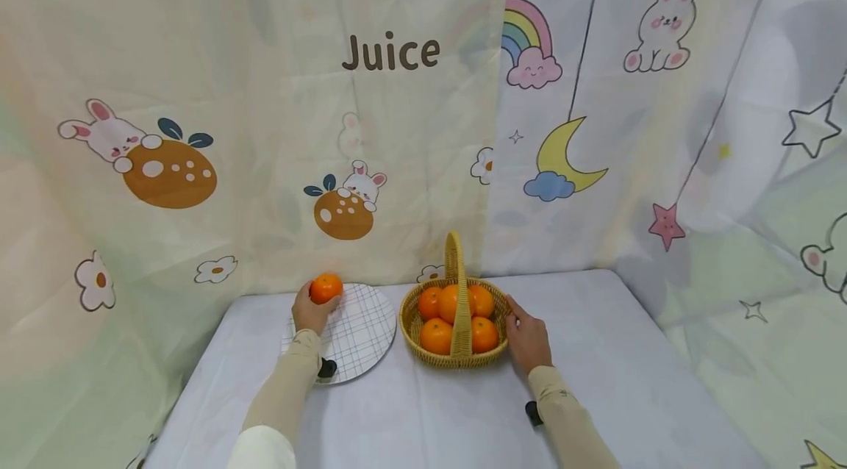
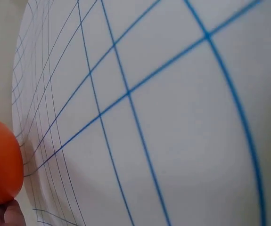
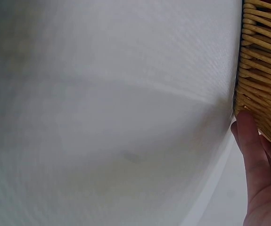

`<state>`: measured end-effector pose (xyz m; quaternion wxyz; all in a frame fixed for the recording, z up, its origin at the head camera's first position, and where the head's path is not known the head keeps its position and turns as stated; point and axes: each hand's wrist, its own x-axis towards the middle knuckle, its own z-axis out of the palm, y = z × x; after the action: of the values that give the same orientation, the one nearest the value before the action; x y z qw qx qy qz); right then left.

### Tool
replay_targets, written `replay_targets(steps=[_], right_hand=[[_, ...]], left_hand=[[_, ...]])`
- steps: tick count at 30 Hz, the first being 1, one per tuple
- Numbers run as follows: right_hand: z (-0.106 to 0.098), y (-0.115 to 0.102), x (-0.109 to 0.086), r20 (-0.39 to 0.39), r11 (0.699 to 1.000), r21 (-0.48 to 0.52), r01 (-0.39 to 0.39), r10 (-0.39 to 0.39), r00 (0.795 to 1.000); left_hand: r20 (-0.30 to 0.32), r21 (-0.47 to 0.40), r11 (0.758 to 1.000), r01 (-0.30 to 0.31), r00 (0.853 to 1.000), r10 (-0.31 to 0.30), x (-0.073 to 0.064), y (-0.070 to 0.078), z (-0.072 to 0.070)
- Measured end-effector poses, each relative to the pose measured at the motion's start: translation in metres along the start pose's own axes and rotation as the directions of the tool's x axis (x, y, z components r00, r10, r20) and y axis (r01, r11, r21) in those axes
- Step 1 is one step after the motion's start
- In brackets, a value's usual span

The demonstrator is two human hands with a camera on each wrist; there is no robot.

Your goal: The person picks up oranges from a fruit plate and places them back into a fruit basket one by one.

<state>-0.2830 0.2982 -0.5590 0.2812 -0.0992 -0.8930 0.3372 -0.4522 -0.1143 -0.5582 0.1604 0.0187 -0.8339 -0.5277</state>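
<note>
My left hand grips an orange near the far left edge of a round white plate with a blue grid pattern. In the left wrist view the orange shows at the left edge, with fingertips beneath it. A woven basket with a tall arched handle stands right of the plate and contains several oranges. At the basket's right side is my right hand, its fingers touching the rim and outer wall. The right wrist view shows a straight finger against the wicker.
A white cloth covers the table. Printed curtains hang close behind its far edge and along both sides. The plate and basket stand near each other, toward the back. A small black device sits at the right wrist.
</note>
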Motion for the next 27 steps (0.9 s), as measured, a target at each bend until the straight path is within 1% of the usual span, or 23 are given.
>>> replay_targets(steps=[1, 3, 6, 8, 9, 10, 12, 13, 15, 17, 19, 20, 22, 27], right_hand=[[0.0, 0.0, 0.0, 0.0, 1.0, -0.005, -0.002, 0.002, 1.0], [0.0, -0.001, 0.0, 0.008, 1.0, -0.003, -0.011, 0.011, 1.0], [0.0, -0.001, -0.001, 0.022, 1.0, -0.003, -0.026, 0.026, 0.999], [0.001, -0.002, -0.001, 0.026, 1.0, 0.0, -0.031, 0.031, 0.999], [0.001, -0.003, 0.0, 0.024, 0.999, -0.001, -0.032, 0.032, 0.999], [0.001, -0.002, 0.0, 0.026, 0.999, -0.005, -0.032, 0.033, 0.999], [0.0, -0.002, 0.0, 0.03, 0.999, -0.01, -0.037, 0.037, 0.999], [0.0, -0.002, 0.0, 0.032, 0.999, -0.011, -0.039, 0.04, 0.999], [-0.001, -0.003, -0.001, 0.03, 0.999, -0.012, -0.042, 0.042, 0.999], [-0.001, -0.003, -0.001, 0.026, 0.999, -0.011, -0.043, 0.043, 0.999], [-0.001, -0.003, 0.0, 0.014, 0.999, -0.009, -0.035, 0.035, 0.999], [-0.001, -0.003, 0.0, 0.011, 0.999, -0.011, -0.032, 0.032, 0.999], [-0.001, -0.003, 0.0, 0.013, 0.999, -0.014, -0.033, 0.034, 0.999], [0.001, -0.002, 0.0, 0.031, 0.998, -0.021, -0.052, 0.053, 0.998]], left_hand=[[0.005, 0.002, 1.0, 0.013, 1.0, -0.013, 0.0, 0.0, -0.001], [0.002, 0.036, 0.999, -0.003, 1.0, 0.003, 0.004, -0.013, 0.002], [0.02, 0.033, 0.999, 0.01, 1.0, -0.011, 0.0, -0.013, -0.003], [0.023, 0.011, 1.0, -0.01, 1.0, 0.01, -0.003, -0.013, -0.005], [0.028, 0.003, 1.0, -0.012, 1.0, 0.012, -0.005, -0.011, -0.006], [0.03, -0.022, 1.0, -0.022, 0.999, 0.023, -0.007, -0.008, -0.006], [0.028, -0.027, 0.997, -0.077, 0.997, 0.078, -0.006, -0.021, 0.001], [0.03, -0.042, 0.994, -0.103, 0.994, 0.104, -0.008, -0.022, 0.002], [0.03, -0.077, 0.984, -0.163, 0.986, 0.166, -0.008, -0.028, 0.006], [0.052, -0.126, 0.977, -0.169, 0.983, 0.177, -0.017, -0.014, 0.004], [0.067, -0.16, 0.974, -0.159, 0.983, 0.171, -0.027, 0.006, 0.0], [0.081, -0.161, 0.973, -0.165, 0.98, 0.179, -0.029, 0.011, 0.0], [0.11, -0.141, 0.979, -0.147, 0.981, 0.163, -0.039, 0.03, -0.003], [0.191, -0.127, 0.979, -0.157, 0.965, 0.18, -0.052, 0.052, -0.003]])
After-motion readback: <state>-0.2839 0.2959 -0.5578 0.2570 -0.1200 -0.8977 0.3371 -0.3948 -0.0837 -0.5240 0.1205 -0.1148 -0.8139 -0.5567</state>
